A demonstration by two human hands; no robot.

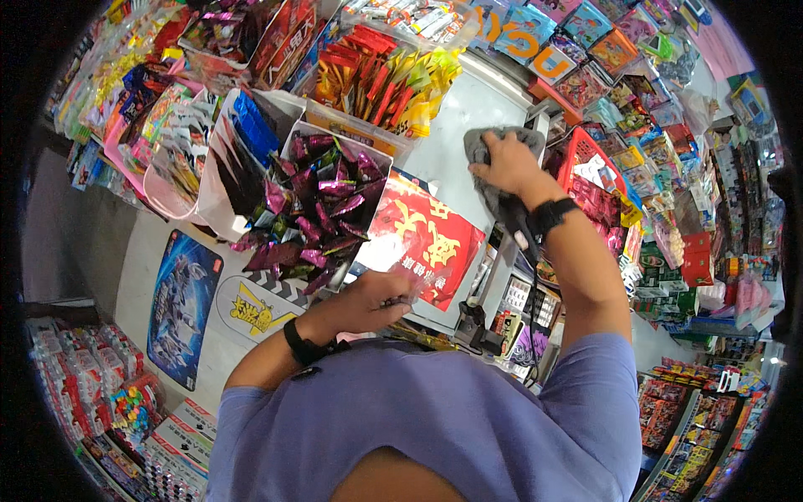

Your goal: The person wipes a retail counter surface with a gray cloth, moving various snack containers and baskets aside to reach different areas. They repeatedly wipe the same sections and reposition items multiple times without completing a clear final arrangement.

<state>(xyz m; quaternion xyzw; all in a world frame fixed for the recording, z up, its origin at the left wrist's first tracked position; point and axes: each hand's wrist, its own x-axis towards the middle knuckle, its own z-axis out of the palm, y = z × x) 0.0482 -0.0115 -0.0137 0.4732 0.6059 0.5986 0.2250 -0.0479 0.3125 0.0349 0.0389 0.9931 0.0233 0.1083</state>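
My right hand (509, 164) presses a crumpled grey cloth (472, 145) onto the white glass-topped counter (448, 147), its fingers spread over the fabric. Close to my body, my left hand (370, 302) is curled around what looks like a clear plastic wrapper (425, 280); its fingertips are partly hidden. Beneath that wrapper lies a red sheet with gold characters (448, 241). Left of the sheet stands a white box (376, 216) heaped with purple foil-wrapped snacks (326, 207).
Tubs and boxes of packaged snacks (376, 81) crowd the counter's far side. A red basket (586, 147) stands right of the cloth. A black scanner-like device with a cable (519, 229) lies below my right wrist. A blue picture mat (185, 307) is at left.
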